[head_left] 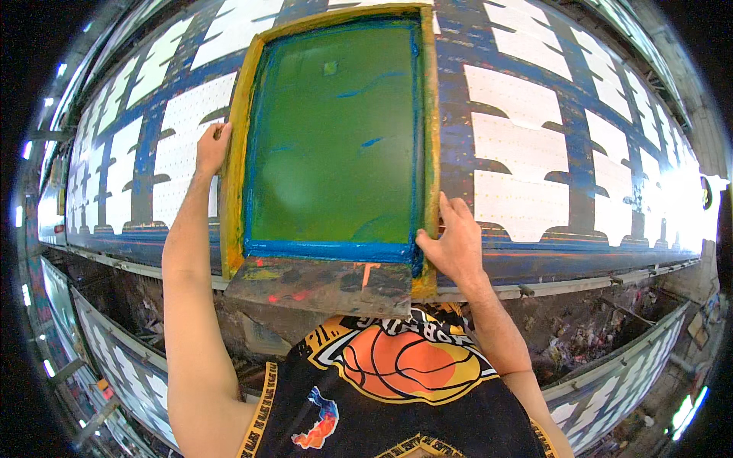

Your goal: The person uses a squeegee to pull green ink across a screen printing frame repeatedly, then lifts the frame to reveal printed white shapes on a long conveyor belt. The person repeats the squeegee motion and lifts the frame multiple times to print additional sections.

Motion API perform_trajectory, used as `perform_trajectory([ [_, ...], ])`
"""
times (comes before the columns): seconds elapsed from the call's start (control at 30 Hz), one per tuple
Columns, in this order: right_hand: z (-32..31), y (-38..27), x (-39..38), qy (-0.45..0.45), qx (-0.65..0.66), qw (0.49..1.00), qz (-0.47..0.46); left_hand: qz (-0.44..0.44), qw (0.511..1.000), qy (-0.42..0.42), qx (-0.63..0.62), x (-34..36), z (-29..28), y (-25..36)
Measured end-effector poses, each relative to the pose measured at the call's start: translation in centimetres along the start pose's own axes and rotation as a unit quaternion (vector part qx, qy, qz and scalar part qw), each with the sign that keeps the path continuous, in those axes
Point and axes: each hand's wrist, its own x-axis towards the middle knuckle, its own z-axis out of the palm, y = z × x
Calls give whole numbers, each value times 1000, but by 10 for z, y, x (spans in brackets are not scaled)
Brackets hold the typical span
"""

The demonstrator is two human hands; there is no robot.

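Fingers, head view. Our left hand: fingers curled together at the left edge of one framed green printing screen; whether clamped, we cannot tell. Our right hand: thumb and fingers clamped on its right edge. Between both sets of fingers: the screen, blue-bordered. Nearer us than the fingers: one paint-marked board. Outward of them: white cut panels, on a dark table.

Long printing table, dark, smeared blue; metal rail along near edge. On it, notched white sheets in rows toward both ends; between them, framed green printing screen reaching near edge.
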Motion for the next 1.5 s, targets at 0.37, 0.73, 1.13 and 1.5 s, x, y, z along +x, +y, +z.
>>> perform_trajectory([
  [0.37,-102,147,17,2,40,999,8,21,1000,-3,13,-16,32,184],
  [0.73,-220,379,-19,20,31,999,14,64,997,29,-18,-118,182,397],
  [1.13,-241,447,-51,10,36,999,11,53,998,41,-15,-156,230,443],
  [1.5,-243,449,-47,-38,13,999,13,-9,1000,0,14,-156,258,433],
])
